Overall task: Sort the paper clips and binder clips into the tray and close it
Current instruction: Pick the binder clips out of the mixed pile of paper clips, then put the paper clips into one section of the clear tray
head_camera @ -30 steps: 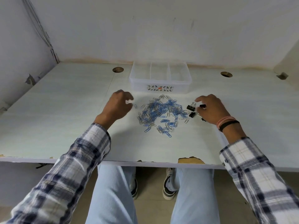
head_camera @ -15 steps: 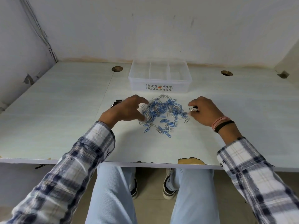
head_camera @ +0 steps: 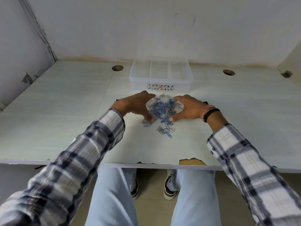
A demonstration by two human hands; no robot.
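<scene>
Your left hand [head_camera: 135, 106] and right hand [head_camera: 187, 109] cup curled fingers round the blue and silver paper clips [head_camera: 162, 109] heaped on the bench [head_camera: 65, 111]; clear 3-compartment tray [head_camera: 160, 77] lidless

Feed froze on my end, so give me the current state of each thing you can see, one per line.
tray: open, no lid on, all compartments empty
paper clips: heaped on the table, a few strays on the near side
left hand: cupped against the heap's left side
right hand: cupped against its right side
table: near edge chipped
</scene>
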